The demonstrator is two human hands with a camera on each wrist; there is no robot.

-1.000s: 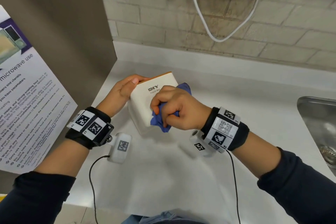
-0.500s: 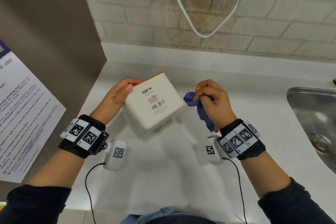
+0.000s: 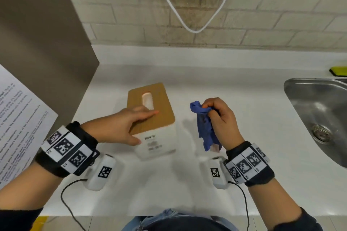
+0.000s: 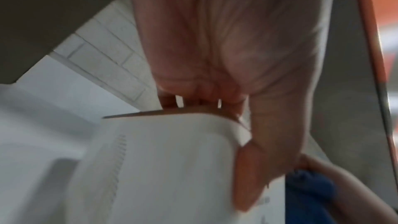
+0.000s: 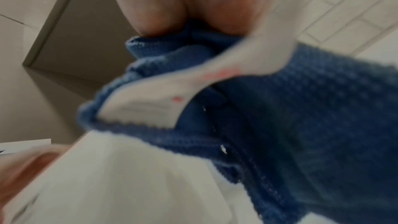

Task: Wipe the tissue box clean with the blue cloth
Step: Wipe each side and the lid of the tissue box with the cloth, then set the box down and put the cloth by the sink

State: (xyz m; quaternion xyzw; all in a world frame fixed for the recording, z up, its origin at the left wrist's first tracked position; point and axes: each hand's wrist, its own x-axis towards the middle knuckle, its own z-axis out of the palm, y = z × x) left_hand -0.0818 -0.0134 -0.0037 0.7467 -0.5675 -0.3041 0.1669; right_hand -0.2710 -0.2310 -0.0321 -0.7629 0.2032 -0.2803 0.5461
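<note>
The tissue box (image 3: 156, 131) is set upright on the white counter (image 3: 244, 118) at the centre of the head view, its tan lid (image 3: 150, 107) and slot (image 3: 148, 100) turned upward. The long axis of the lid is seen to run from the lower centre of the frame toward the upper centre, leaning slightly left, and the printed white side is presented toward the bottom edge. The left hand (image 3: 120, 127) is laid over the lid's lower left corner, fingers (image 3: 148, 113) extended flat along the top and the thumb set against the white side; whether any real pressure is applied cannot be told from the blurred left wrist view. The blue cloth (image 3: 203, 127) is bunched in the right hand (image 3: 221, 120), whose fingers are curled tightly round it, just right of the box and apart from it. A light box held this loosely could be shoved across the smooth counter by a firm wipe. With the cloth wadded small, parts of the lid may be missed, or its trailing end snagged in the slot.
</note>
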